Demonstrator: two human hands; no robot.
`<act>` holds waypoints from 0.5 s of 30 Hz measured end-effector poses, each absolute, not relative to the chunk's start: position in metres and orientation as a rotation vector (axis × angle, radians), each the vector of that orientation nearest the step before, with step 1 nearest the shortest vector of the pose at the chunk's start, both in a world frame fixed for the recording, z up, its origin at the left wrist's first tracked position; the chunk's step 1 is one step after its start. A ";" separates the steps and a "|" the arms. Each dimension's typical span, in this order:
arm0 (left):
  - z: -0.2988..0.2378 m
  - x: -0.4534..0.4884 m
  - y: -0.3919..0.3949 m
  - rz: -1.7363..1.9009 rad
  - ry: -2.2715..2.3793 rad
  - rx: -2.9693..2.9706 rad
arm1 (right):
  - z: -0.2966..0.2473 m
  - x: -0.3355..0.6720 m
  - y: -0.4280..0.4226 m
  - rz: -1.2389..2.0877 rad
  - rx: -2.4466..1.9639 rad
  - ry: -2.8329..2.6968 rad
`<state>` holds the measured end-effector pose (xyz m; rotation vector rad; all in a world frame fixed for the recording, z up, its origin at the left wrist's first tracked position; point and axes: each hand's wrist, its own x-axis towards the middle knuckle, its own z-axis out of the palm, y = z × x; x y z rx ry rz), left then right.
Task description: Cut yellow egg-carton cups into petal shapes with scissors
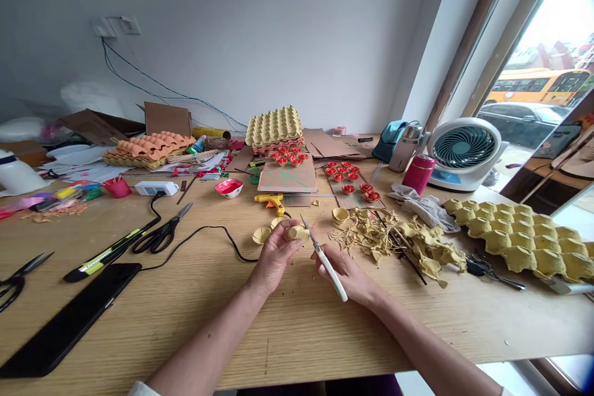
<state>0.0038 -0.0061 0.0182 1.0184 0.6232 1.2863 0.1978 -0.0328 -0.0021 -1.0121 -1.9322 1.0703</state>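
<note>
Between the thumb and fingers of my left hand (273,255) is a small yellowish egg-carton cup (298,233). My right hand (349,275) grips a pair of white-handled scissors (331,272), their blades pointing up and away beside the cup. Whether the blades touch the cup I cannot tell. Cut cups (262,236) lie just behind my left hand, and a small stack of cups (340,216) stands beyond my right. A heap of carton scraps (371,232) spreads to the right of that stack. Behind my hands rests a yellow glue gun (270,201).
Red paper-pulp flowers (290,156) lie on a cardboard sheet (288,180), with more on another board (355,198). A yellow egg tray (515,232) and a fan (466,151) occupy the right. Black scissors (162,232), a utility knife (109,252) and a black tablet-like slab (69,318) lie left.
</note>
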 end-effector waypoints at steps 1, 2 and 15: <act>0.018 0.004 -0.006 1.288 0.617 1.038 | -0.002 0.198 -0.033 1.067 -1.009 -1.936; 0.018 0.004 -0.006 1.289 0.613 1.057 | -0.002 0.198 -0.033 1.063 -1.006 -1.940; 0.014 0.007 -0.006 1.302 0.616 1.093 | 0.000 0.196 -0.033 1.084 -0.915 -1.960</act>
